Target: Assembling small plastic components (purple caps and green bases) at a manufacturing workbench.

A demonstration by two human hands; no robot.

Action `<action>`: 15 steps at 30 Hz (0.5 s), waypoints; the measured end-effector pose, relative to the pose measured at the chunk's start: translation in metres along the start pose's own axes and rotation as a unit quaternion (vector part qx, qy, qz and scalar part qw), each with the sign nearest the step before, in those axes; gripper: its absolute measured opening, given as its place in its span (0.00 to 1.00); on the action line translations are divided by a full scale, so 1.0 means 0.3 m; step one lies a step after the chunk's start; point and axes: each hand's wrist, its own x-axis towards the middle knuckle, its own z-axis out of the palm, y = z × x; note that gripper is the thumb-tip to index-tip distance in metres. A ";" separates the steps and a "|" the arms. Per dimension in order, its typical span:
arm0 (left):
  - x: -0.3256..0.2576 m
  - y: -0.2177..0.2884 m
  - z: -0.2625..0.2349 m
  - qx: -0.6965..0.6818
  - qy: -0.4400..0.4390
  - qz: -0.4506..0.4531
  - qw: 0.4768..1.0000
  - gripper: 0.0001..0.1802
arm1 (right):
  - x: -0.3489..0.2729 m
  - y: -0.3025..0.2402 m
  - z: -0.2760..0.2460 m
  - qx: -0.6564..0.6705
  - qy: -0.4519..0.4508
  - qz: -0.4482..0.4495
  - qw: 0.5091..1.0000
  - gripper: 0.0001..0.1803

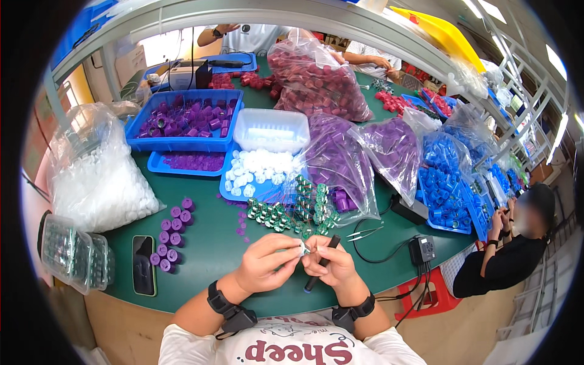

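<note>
Above the counter point(207, 252), the fingers of our left hand point(267, 263) pinch a small white piece point(303, 248), and those of our right hand point(333, 263) grasp a black rod point(333, 241) while touching the piece. Just beyond lie green boards point(267, 216); tweezers point(365, 233) rest to the right, purple caps point(176, 239) and a phone point(144, 264) left.

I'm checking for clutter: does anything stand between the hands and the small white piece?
Nothing visible: the left hand and right hand meet at the small white piece; the right also holds a black pen-like tool.
</note>
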 end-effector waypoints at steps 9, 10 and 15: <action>0.016 0.026 0.000 -0.019 0.003 -0.002 1.000 0.15 | 0.003 0.031 -0.047 0.053 -0.040 0.025 0.997 0.06; 0.016 0.030 0.000 -0.044 0.014 -0.043 0.998 0.14 | 0.003 0.034 -0.049 0.054 -0.040 0.030 0.997 0.06; -0.018 0.013 0.003 -0.190 0.011 -0.252 0.949 0.09 | 0.004 0.038 -0.055 0.035 -0.029 0.030 0.999 0.05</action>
